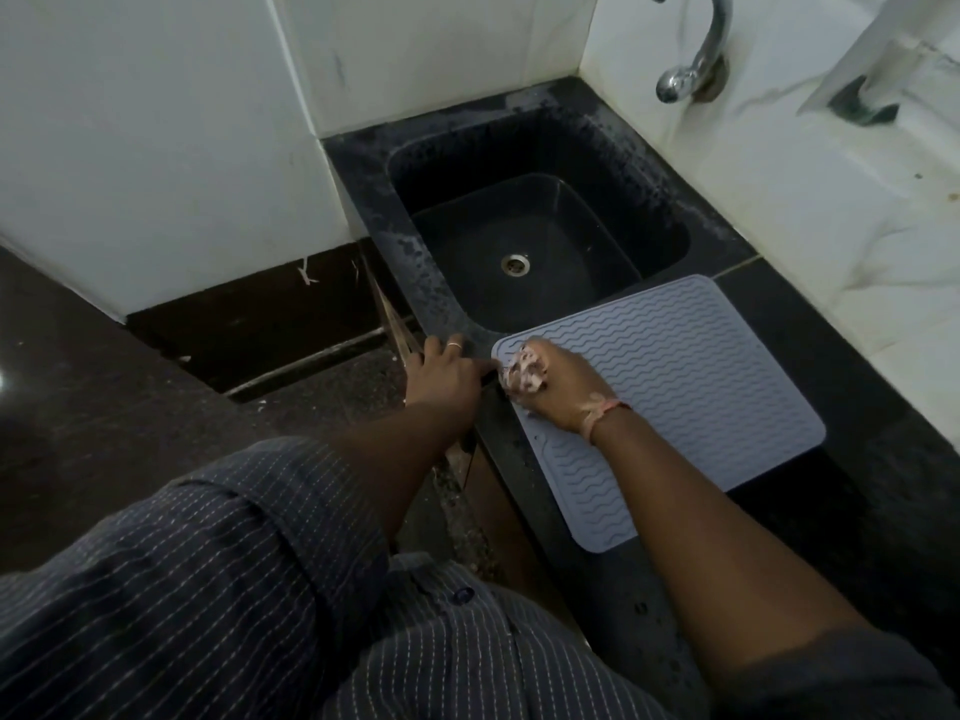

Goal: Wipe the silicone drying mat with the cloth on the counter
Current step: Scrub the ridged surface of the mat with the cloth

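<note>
Cloth, a bunched pink-and-white patterned rag (525, 373), is sitting clamped in my right hand (558, 389) at the near-left corner of the grey wavy-ribbed silicone drying mat (691, 387), whose unwiped length is running away rightward while my left hand (441, 376) is pressing flat, gripping nothing, on the black stone counter (810, 324) edge.

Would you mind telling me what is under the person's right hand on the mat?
A crumpled patterned cloth shows under the right hand, pressed on the grey silicone mat near its sink-side corner. The hand covers most of the cloth and the mat below it.
</note>
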`<state>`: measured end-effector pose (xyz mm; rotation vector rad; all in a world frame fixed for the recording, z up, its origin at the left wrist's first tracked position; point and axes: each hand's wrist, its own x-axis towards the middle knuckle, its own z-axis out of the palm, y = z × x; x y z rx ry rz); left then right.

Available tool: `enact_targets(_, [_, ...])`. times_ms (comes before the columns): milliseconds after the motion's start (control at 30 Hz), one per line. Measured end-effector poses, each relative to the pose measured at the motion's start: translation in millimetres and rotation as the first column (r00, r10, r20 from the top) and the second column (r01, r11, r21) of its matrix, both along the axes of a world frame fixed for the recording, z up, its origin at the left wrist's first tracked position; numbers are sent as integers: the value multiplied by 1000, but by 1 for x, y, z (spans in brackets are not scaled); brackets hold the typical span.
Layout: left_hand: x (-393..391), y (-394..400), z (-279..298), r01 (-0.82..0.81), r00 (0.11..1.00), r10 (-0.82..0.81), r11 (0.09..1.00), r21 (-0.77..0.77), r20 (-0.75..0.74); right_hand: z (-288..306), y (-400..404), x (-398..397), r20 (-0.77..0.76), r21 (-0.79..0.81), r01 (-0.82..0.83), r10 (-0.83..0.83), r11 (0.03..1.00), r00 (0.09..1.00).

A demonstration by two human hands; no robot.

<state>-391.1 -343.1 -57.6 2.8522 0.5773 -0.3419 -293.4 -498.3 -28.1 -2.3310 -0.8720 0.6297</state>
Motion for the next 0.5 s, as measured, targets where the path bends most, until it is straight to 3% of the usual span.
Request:
enact_targets(100, [-1,4,-3,7,1000,-7,1000,0,26,-3,-9,-9,11,-86,-55,56,995,998])
enact_targets(200, [2,12,-7,16,999,-14,999,-29,48,9,-21,3,-132,-164,-99,77,982,988])
enact_targets(267, [5,16,-10,-18,993,26,998,-68,113,13,-25,12,-256,-86,47,-67,995,964])
enact_targets(367, [17,22,-12,-117,965,151,980,-161,216,10,-21,21,-550,113,435,-308,893,776])
enact_targets(433, [27,29,-13,-121,958,164,974,-189,234,7,-12,23,-778,176,598,-261,782,571])
enact_targets(500, [37,40,-12,-72,965,125,971,-230,229,2,-3,24,-822,143,684,-298,715,485])
